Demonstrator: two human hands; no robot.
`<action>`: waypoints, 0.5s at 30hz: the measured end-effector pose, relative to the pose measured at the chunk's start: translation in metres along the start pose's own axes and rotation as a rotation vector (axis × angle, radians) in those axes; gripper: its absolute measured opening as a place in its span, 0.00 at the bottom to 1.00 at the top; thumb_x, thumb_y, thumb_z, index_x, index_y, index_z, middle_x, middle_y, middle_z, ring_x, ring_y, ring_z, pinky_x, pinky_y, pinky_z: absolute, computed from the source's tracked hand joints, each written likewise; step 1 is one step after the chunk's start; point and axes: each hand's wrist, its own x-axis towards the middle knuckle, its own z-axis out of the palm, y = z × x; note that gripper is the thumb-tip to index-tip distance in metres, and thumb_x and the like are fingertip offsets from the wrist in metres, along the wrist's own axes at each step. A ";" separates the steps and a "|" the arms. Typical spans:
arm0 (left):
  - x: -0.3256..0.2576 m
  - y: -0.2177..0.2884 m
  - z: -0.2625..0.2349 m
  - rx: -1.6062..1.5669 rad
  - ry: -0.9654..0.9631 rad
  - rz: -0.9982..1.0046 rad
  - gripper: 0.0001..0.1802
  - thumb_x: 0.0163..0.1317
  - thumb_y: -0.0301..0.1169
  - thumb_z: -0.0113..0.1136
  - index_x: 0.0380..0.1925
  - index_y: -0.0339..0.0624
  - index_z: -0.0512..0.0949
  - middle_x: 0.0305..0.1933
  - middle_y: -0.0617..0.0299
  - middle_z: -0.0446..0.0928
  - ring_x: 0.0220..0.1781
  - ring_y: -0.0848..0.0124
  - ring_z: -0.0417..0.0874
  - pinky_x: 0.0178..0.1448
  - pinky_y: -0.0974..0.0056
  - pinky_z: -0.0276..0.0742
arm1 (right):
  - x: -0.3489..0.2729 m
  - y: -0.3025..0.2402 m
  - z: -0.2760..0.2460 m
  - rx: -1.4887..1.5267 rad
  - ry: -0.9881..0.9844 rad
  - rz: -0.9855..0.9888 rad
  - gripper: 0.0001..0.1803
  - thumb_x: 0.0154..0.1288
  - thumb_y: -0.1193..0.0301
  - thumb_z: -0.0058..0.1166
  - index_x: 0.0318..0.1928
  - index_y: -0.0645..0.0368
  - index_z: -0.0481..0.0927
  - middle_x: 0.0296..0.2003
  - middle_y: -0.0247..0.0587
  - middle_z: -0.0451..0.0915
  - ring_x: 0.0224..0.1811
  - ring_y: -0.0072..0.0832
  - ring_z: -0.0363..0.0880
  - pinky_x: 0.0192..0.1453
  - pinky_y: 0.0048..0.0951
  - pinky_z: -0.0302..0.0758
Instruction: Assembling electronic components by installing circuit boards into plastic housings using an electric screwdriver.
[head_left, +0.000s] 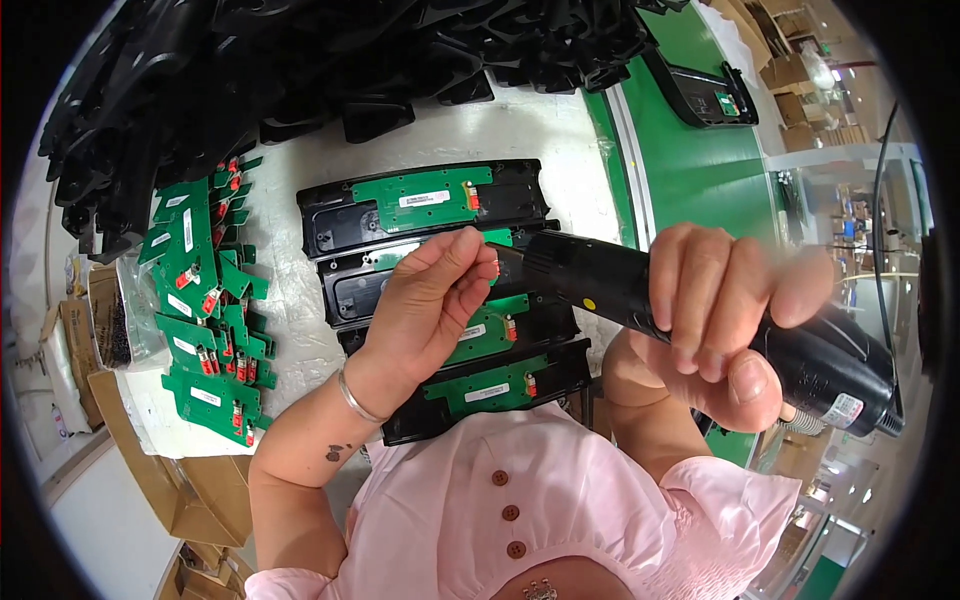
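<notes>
My right hand (712, 300) is wrapped round a black electric screwdriver (595, 275), which lies tilted with its bit pointing left. At the bit's tip, the thumb and fingers of my left hand (425, 300) are pinched together; anything between them is too small or hidden to make out. Below both hands several black plastic housings (515, 200) lie in a column, one behind another. Each carries a green circuit board (375, 205) with a white label and a red connector. My left hand covers part of the middle housings.
A heap of black plastic parts (300, 60) fills the far side. Several loose green circuit boards (195, 300) with red connectors are piled at left, beside a cardboard box (190, 490). Another black housing (690, 95) rests on the green surface (690, 170) at far right. A cable (880, 230) hangs near the screwdriver.
</notes>
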 end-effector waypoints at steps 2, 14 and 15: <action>0.003 0.002 -0.004 0.034 -0.037 0.009 0.08 0.58 0.31 0.53 0.34 0.39 0.74 0.32 0.63 0.77 0.32 0.78 0.78 0.36 0.78 0.77 | 0.001 0.001 0.000 0.008 -0.010 0.004 0.15 0.44 0.74 0.50 0.36 0.54 0.65 0.14 0.22 0.67 0.14 0.12 0.65 0.23 0.13 0.62; 0.001 -0.001 -0.017 -0.074 -0.081 -0.090 0.08 0.58 0.33 0.53 0.31 0.41 0.75 0.29 0.65 0.76 0.29 0.78 0.78 0.33 0.78 0.76 | -0.002 0.012 -0.002 0.057 0.020 0.093 0.14 0.44 0.75 0.51 0.33 0.53 0.64 0.14 0.23 0.69 0.15 0.12 0.67 0.24 0.12 0.64; 0.001 -0.001 -0.020 -0.078 -0.079 -0.092 0.08 0.58 0.33 0.53 0.31 0.41 0.75 0.29 0.65 0.76 0.29 0.78 0.78 0.33 0.78 0.76 | -0.002 0.012 -0.002 0.056 0.021 0.097 0.14 0.44 0.75 0.51 0.33 0.53 0.64 0.14 0.23 0.69 0.15 0.12 0.67 0.24 0.12 0.64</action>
